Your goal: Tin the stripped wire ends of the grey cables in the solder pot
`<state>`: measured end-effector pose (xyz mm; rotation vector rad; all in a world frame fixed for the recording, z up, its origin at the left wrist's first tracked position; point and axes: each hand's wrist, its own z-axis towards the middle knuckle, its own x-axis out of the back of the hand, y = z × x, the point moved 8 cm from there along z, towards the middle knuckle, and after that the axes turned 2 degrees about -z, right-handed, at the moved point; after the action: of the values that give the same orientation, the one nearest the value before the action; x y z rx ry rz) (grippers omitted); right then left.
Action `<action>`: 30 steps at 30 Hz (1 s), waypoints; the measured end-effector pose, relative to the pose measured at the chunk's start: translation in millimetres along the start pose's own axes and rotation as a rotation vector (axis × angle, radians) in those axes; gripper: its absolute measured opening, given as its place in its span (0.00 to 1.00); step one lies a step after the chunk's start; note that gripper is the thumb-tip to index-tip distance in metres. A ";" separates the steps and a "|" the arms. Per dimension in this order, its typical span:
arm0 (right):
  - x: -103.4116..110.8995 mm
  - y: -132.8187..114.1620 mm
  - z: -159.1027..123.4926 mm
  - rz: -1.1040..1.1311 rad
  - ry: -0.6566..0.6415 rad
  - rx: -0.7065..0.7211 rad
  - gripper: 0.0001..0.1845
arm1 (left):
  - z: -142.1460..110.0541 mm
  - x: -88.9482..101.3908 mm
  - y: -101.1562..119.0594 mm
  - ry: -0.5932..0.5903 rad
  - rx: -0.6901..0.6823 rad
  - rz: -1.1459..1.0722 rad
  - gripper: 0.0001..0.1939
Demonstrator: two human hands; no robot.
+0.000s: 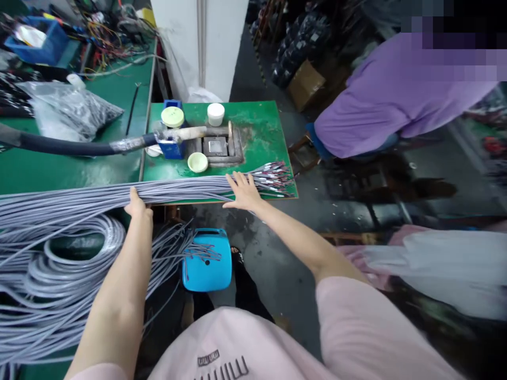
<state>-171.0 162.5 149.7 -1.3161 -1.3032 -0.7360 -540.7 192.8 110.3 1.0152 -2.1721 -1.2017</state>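
Pressing on a thick bundle of grey sheathed cables point(119, 192) in the head view, the person's left hand point(137, 203) curls its fingers over the bundle at the front edge of a green workbench board point(257, 126). The right hand point(242, 192) lies spread wide on top, not gripping. The bundle spans that edge, its red-marked ends point(273, 177) fanning onto the board and its slack coils point(59, 264) hanging below it. It looks fairly heavy in bulk, limp and springy, and is best taken where it runs tight and gathered.
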 end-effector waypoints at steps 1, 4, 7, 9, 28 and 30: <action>-3.2 -2.7 -7.4 0.005 0.041 0.035 0.51 | -2.4 2.2 -1.6 0.018 0.017 0.001 0.22; -15.4 3.2 -11.2 0.007 0.035 0.100 0.48 | -13.8 8.2 -15.6 -0.160 0.066 0.033 0.20; -24.9 13.1 3.2 -0.127 0.031 0.185 0.42 | -36.5 36.7 -31.2 -0.357 -0.059 0.180 0.24; -31.5 17.2 11.9 -0.199 0.031 0.234 0.39 | -59.9 58.7 -39.0 -0.460 -0.293 0.429 0.30; -46.8 27.0 -2.0 -0.312 0.339 0.479 0.40 | -18.5 108.7 -206.6 -0.322 -0.238 1.771 0.29; -47.3 27.6 -2.6 -0.326 0.357 0.498 0.40 | -9.0 121.8 -215.2 -0.290 -0.199 1.705 0.29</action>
<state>-153.8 152.5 98.5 -0.5518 -1.3076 -0.7630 -528.3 18.3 -64.7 -1.0817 -1.9563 -0.5715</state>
